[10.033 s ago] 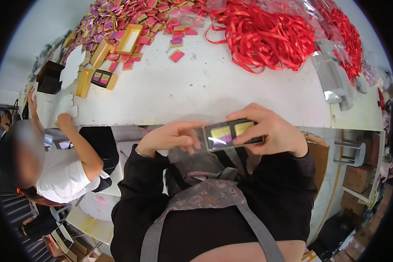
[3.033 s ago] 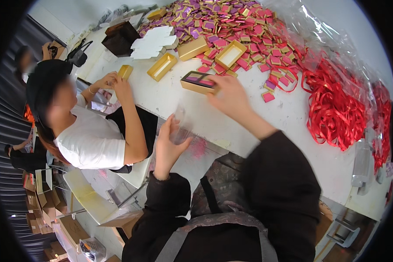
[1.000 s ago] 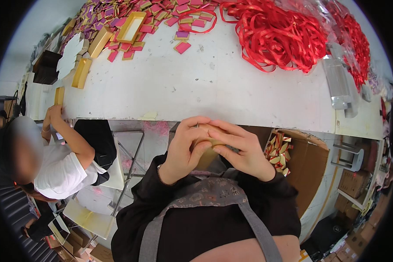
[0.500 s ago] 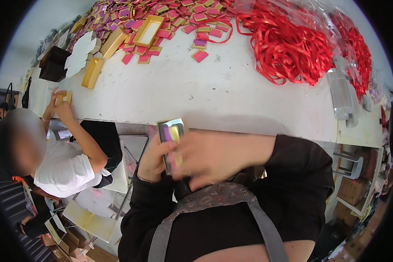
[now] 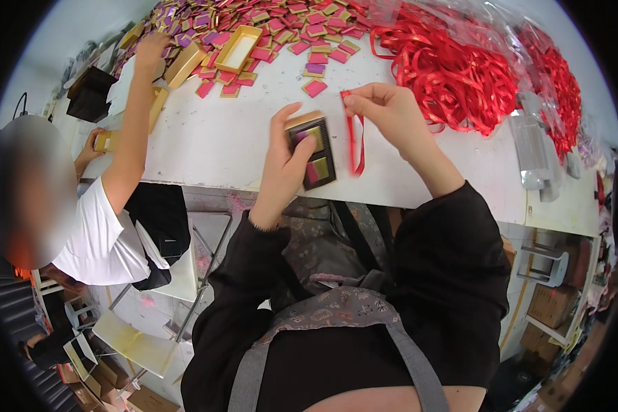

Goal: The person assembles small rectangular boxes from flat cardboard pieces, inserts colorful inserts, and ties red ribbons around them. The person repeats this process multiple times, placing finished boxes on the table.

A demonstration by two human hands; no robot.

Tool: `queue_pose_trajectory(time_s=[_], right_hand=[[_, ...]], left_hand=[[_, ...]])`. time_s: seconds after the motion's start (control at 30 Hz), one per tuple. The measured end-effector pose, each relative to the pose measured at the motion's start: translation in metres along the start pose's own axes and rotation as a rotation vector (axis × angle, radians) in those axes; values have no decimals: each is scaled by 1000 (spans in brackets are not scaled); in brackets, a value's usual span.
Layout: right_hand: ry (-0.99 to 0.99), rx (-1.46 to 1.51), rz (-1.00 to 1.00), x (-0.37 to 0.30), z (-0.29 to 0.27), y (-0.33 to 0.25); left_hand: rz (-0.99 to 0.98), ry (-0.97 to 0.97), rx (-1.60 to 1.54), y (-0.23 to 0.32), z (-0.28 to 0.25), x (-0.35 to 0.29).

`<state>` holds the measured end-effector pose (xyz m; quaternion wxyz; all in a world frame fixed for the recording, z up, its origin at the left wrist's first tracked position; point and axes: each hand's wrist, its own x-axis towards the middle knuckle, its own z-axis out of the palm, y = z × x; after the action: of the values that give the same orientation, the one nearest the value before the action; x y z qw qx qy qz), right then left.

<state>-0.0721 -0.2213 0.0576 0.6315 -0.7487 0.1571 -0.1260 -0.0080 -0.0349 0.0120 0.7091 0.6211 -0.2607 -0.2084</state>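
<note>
My left hand (image 5: pixel 281 161) grips a small box (image 5: pixel 320 179) from its left side, thumb across the top. Its dark ridged insert holds little foil-wrapped squares, one purple and gold, another pink and gold. A tan edge shows at the box's far end. To the right, my right hand (image 5: pixel 386 113) pinches a red ribbon loop (image 5: pixel 359 147) between thumb and fingertips. The loop hangs beside the box, apart from it, above the white table (image 5: pixel 220 147).
Pink, purple and gold squares (image 5: pixel 281 31) spread over the far table. A tangled heap of red ribbons (image 5: pixel 453 86) lies right, near clear plastic boxes (image 5: pixel 529 151). An open gold box (image 5: pixel 239 51) stands among the squares. A co-worker (image 5: pixel 103 233) at left reaches over the table.
My hands have moved up from the table's front edge and apart. The right hand now holds a red ribbon loop. The co-worker's one arm has stretched toward the far squares.
</note>
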Motion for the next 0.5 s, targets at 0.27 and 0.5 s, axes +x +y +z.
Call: queue_pose_trajectory(time_s=[0.27,0.5], right_hand=[[165,-91,-46,0,-16,28],[264,702,-93,-82,-24,6]], left_hand=[[65,-102,138,-24,57,48],[227,-148,288,10,46,11]])
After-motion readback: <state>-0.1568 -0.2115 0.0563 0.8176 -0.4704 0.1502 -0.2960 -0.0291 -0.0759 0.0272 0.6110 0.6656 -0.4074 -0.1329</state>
